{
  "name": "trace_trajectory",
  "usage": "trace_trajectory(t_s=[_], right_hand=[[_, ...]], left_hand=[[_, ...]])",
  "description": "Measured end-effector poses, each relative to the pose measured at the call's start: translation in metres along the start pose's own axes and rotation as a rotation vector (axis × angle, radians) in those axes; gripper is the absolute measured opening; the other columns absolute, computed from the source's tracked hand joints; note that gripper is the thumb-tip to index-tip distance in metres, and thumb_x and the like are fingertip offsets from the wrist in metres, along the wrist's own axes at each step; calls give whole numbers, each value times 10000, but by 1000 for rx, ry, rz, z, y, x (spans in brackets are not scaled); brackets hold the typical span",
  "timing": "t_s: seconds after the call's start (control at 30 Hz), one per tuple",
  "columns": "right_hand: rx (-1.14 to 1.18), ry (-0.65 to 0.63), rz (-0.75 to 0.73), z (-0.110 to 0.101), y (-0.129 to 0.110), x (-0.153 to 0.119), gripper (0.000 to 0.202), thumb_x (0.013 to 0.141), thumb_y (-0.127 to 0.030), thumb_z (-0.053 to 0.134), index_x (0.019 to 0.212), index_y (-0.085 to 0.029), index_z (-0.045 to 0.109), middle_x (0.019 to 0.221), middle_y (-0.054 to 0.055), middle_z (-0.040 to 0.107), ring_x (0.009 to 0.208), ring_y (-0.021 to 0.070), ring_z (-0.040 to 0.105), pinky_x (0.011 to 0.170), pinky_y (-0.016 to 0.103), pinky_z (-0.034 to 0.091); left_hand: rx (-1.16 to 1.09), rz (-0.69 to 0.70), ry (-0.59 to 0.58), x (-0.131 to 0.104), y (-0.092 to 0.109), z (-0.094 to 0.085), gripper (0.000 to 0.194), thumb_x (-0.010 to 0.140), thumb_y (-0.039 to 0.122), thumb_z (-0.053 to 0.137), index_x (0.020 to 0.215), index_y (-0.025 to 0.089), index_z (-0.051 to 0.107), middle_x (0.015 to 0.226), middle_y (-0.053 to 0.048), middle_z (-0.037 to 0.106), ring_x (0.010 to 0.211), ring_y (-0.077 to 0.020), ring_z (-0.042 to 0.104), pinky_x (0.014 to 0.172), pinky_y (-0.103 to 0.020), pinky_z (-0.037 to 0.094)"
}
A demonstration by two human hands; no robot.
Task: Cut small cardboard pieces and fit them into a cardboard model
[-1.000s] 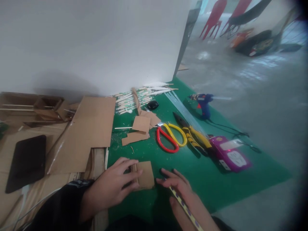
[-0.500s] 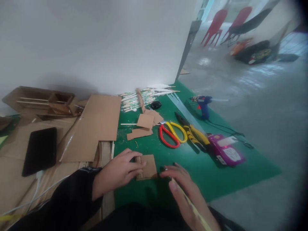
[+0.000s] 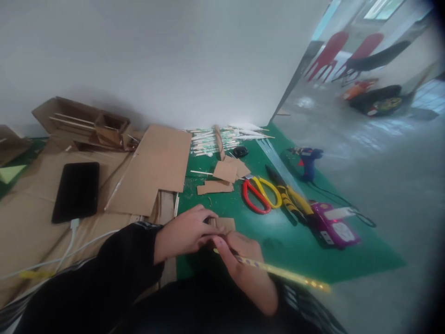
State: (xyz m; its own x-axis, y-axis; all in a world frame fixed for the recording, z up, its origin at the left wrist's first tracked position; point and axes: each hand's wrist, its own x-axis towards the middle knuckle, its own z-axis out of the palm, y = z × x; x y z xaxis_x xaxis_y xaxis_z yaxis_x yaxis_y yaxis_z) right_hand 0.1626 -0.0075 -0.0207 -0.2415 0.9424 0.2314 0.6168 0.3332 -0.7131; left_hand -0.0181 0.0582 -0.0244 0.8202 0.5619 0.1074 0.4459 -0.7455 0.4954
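A small cardboard piece (image 3: pixel 227 224) lies low on the green mat, partly covered by my fingers. My left hand (image 3: pixel 189 234) grips its left side, fingers closed on it. From the right, my right hand (image 3: pixel 246 262) meets the left one at the piece's near edge, with a yellow pencil (image 3: pixel 278 270) held between thumb and fingers. The pencil points left, its end near my left fingertips. Just beyond the hands lie cardboard scraps (image 3: pixel 225 171), red-and-yellow-handled scissors (image 3: pixel 257 195) and yellow-black pliers (image 3: pixel 290 197).
A magenta device (image 3: pixel 335 225) and a blue glue gun (image 3: pixel 308 162) sit on the right. At left are a black phone (image 3: pixel 76 191) with a white cable, a large cardboard sheet (image 3: pixel 156 162) and a cardboard structure (image 3: pixel 76 125). Wrapped sticks (image 3: pixel 208 140) lie by the wall.
My right hand has moved left to the cardboard piece and my left hand, and the pencil has swung flatter. The camera view has shifted, so the surroundings appear further right.
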Motion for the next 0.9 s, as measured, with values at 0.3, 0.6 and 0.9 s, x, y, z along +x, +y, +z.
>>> trace_trajectory(t_s=[0.3, 0.6, 0.9], right_hand=[[-183, 85, -87, 6, 6, 0, 420, 976, -282, 435, 572, -197, 513, 523, -13, 537, 467, 108, 487, 489, 237, 367], [-241, 67, -124, 12, 6, 2, 434, 988, -283, 413, 574, -201, 517, 533, 4, 567, 496, 123, 502, 506, 257, 359], [-220, 40, -120, 12, 3, 3, 396, 991, -235, 397, 617, -200, 521, 576, 8, 579, 527, 127, 511, 531, 260, 370]], left_hand=[[-18, -2, 56, 0, 0, 4, 231, 905, 215, 551, 1071, 225, 711, 1181, -97, 601, 1066, -240, 508, 907, -370, 472], [-29, 2, 45, 1, 0, 2, 227, 870, 170, 583, 1047, 216, 718, 1180, -95, 608, 1070, -244, 511, 915, -371, 469], [-30, -5, 50, 1, 0, 3, 198, 873, 155, 563, 967, 195, 733, 1170, -100, 614, 1074, -243, 505, 914, -364, 470]])
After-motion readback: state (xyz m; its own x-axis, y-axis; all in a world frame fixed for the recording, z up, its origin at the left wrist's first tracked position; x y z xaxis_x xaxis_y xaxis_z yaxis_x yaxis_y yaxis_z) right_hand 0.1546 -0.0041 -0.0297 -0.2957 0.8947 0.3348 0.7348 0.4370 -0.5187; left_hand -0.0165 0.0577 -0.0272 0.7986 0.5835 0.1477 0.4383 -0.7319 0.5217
